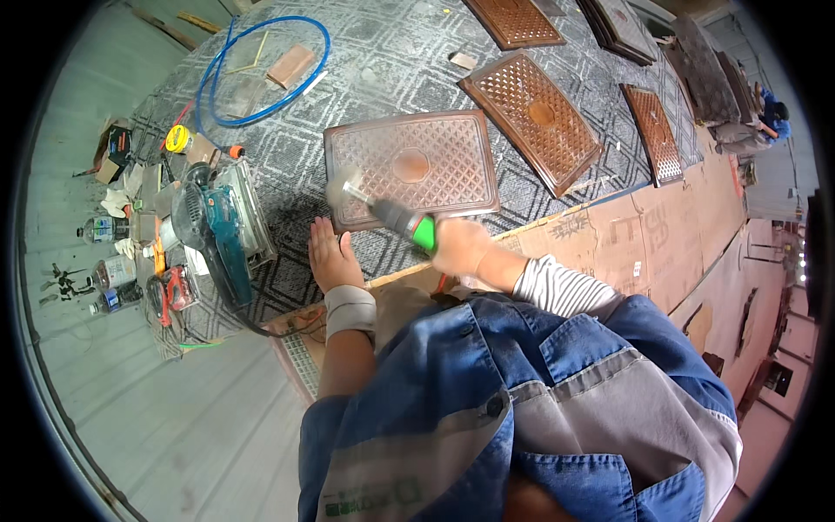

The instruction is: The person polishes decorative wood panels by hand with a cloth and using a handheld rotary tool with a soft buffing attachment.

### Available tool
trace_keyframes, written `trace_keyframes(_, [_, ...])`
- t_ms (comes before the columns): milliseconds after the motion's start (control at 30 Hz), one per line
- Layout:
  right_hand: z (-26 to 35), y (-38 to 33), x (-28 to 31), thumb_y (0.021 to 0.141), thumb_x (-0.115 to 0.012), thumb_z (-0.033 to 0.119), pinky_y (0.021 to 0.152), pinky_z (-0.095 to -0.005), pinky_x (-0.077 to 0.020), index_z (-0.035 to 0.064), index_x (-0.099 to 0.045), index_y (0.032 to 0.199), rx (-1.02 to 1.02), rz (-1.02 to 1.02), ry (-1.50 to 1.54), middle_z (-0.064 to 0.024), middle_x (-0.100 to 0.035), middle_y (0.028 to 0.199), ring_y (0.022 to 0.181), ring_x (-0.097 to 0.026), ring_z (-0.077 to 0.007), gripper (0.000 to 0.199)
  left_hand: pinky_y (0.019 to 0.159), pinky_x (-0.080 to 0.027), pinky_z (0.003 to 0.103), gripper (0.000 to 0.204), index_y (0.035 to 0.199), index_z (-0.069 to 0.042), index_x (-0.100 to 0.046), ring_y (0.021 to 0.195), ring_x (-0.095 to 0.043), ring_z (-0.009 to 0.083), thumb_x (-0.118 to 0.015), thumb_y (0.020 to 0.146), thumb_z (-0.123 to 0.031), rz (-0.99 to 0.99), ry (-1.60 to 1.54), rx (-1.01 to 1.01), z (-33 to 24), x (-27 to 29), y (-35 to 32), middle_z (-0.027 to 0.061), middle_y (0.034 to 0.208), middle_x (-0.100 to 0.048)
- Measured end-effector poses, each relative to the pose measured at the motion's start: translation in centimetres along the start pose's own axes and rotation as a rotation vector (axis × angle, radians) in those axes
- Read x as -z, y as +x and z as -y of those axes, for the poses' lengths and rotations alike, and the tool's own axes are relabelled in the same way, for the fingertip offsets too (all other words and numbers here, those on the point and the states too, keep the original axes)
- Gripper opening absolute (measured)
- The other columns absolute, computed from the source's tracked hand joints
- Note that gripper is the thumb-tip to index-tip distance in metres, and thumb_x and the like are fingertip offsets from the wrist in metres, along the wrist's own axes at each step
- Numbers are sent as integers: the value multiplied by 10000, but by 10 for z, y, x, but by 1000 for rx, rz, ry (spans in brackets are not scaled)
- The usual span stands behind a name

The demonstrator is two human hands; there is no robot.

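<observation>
My right hand [465,250] is wrapped round a green and black handheld power tool [402,221]. The tool's round head is blurred and lies over the near left part of a brown wooden panel [452,161] with a carved lattice and a round centre. Dusty and paler on its left side, the panel lies flat on a grey patterned carpet [383,65]. My left hand [332,257] is open, its fingers stretched out at the panel's near left corner; whether they press on the panel or the carpet I cannot tell.
A teal and black power sander [222,222] stands left of my left hand. A blue hose [326,52] loops behind it. More carved panels [535,122] lie to the right. Several bottles [109,229] stand far left. Cardboard [617,248] covers the near right edge. Another person [770,117] is far right.
</observation>
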State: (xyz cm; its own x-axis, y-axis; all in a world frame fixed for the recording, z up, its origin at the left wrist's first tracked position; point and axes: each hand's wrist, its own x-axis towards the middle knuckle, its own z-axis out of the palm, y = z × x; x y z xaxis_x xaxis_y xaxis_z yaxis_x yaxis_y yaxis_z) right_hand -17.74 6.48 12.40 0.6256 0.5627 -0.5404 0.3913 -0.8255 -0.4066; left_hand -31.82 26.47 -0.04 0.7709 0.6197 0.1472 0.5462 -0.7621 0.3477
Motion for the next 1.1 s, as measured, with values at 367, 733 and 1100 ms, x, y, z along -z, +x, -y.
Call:
trace_keyframes(367, [-12, -5, 20, 783, -718, 224, 856, -444, -567, -51, -624, 1157, -46, 35, -7, -264, -709, 1049, 974, -709, -407, 474, 1220, -286, 388, 498, 1478, -36, -475, 1475, -363, 228, -418, 1075, -323, 48, 14, 11, 1, -1, 1, 95, 1580, -420])
trace_keyframes(733, [-34, 12, 14, 759, -664, 174, 839, -443, -565, -46, -713, 977, -57, 3, 128, -290, -710, 920, 933, -709, -415, 313, 1222, -281, 388, 493, 1483, -17, -462, 1481, -353, 231, -397, 1076, -287, 54, 45, -13, -2, 1, 4, 100, 1581, -418])
trace_keyframes(1100, [-50, 27, 25, 765, -699, 202, 802, -441, -557, -36, -682, 1048, -157, -40, 169, -283, -711, 920, 920, -709, -401, 370, 1227, -275, 379, 512, 1505, -36, -440, 1487, -345, 218, -403, 1077, -314, 32, 47, -19, 4, -7, 1, 76, 1601, -393])
